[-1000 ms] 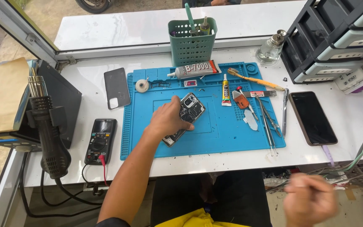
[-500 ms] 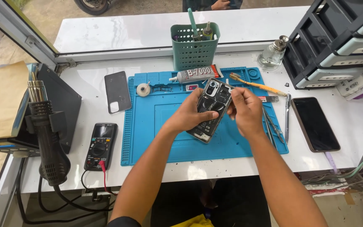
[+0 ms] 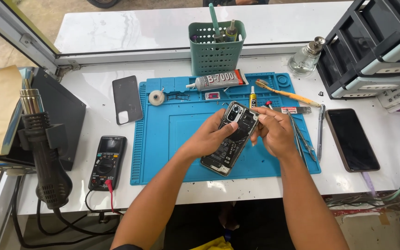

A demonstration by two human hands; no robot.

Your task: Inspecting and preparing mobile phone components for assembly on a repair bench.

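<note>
Both hands are engaged on an opened phone [image 3: 230, 139], its back cover off and internal boards exposed, held tilted above the blue work mat [image 3: 163, 139] near the mat's middle. The left hand [image 3: 209, 138] grips the phone along its left edge, thumb across the upper face and fingers wrapped beneath. The right hand [image 3: 274, 132] is closed against the phone's upper right edge, fingertips pinched at the frame beside the camera block; whether a small tool sits between those fingers cannot be determined. Compared with half a second earlier, the two hands hold the same arrangement with the phone slightly lower over the mat; a full second ago the left hand alone pressed the phone down on the mat while the right hand was off to the lower right, clear of the bench. Surrounding items are unchanged: a glue tube [image 3: 218, 81] at the mat's top edge, a green tool basket [image 3: 216, 48] behind it, a dark back cover [image 3: 127, 99] left of the mat, a multimeter [image 3: 107, 162] below that, a second phone [image 3: 352, 139] face up to the right, tweezers [image 3: 302, 139] just beside the right hand.
</note>
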